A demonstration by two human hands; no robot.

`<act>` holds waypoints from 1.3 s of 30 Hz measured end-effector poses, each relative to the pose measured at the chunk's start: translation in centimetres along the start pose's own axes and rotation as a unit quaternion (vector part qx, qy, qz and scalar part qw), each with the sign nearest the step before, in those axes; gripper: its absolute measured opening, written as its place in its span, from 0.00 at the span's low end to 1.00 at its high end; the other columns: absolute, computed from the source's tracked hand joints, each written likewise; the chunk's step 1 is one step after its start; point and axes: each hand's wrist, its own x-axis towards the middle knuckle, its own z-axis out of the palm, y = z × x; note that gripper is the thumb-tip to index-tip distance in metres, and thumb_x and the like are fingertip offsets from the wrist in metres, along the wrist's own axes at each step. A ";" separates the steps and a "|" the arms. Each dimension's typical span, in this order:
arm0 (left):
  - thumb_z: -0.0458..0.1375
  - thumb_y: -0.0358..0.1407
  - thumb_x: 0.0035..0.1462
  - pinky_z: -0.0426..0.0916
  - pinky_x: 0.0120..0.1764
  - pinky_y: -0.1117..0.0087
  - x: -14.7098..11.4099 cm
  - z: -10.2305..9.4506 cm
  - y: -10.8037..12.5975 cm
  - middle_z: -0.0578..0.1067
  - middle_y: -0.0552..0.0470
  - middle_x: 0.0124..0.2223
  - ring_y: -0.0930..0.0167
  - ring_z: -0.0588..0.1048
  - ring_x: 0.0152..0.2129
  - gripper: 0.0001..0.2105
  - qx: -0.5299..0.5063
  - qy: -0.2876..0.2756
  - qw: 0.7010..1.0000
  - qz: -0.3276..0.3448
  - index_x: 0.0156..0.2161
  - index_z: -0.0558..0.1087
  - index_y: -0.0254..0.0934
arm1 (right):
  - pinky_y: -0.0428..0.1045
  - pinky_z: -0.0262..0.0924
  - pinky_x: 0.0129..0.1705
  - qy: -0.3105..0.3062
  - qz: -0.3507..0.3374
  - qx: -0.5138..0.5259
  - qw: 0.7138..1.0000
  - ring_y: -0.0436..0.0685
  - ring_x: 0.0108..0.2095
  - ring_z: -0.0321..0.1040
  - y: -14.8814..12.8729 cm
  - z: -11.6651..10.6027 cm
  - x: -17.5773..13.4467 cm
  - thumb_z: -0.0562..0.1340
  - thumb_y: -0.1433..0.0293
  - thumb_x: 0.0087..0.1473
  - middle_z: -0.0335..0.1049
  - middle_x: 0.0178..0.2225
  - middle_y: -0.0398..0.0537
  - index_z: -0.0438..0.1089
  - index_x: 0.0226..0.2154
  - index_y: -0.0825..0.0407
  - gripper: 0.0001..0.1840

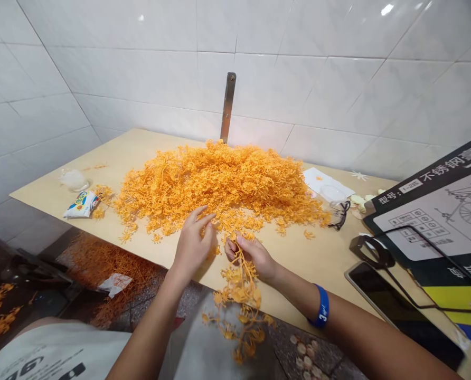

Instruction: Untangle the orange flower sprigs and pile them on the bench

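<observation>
A large heap of orange plastic flower pieces covers the middle of the table. My right hand, with a blue wristband on the forearm, is closed around a bunch of orange plastic flower stems. The bunch hangs down over the table's front edge. My left hand is at the near edge of the heap with its fingers apart, and I see nothing held in it.
A snack packet and a clear plastic bag lie on the left. Eyeglasses, a phone, a black wire stand and a printed box are on the right. More orange pieces lie below the table.
</observation>
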 end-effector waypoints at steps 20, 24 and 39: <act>0.48 0.31 0.61 0.64 0.55 0.60 0.1 1.0 0.4 0.76 0.46 0.52 0.64 0.73 0.50 0.17 -0.071 0.036 0.997 -0.015 0.51 0.74 0.38 | 0.46 0.55 0.28 0.132 -0.036 -0.087 0.987 0.50 0.26 0.55 0.0 0.5 0.1 0.57 0.46 0.53 0.59 0.25 0.43 0.65 0.29 0.54 0.26; 0.49 0.31 0.60 0.65 0.52 0.63 -0.4 -0.7 0.1 0.77 0.47 0.50 0.65 0.73 0.48 0.15 -0.003 0.041 0.999 0.014 0.46 0.76 0.39 | 0.45 0.55 0.24 0.146 -0.061 -0.062 0.985 0.49 0.25 0.56 -0.2 0.3 -0.2 0.58 0.48 0.52 0.61 0.28 0.45 0.62 0.29 0.52 0.24; 0.52 0.39 0.60 0.70 0.45 0.64 -0.2 0.5 -0.4 0.80 0.46 0.42 0.65 0.77 0.39 0.13 -0.144 -0.053 0.986 -0.061 0.42 0.78 0.38 | 0.44 0.60 0.24 0.067 0.009 -0.073 0.995 0.48 0.23 0.63 0.0 0.9 -0.4 0.59 0.50 0.54 0.66 0.25 0.45 0.66 0.30 0.55 0.23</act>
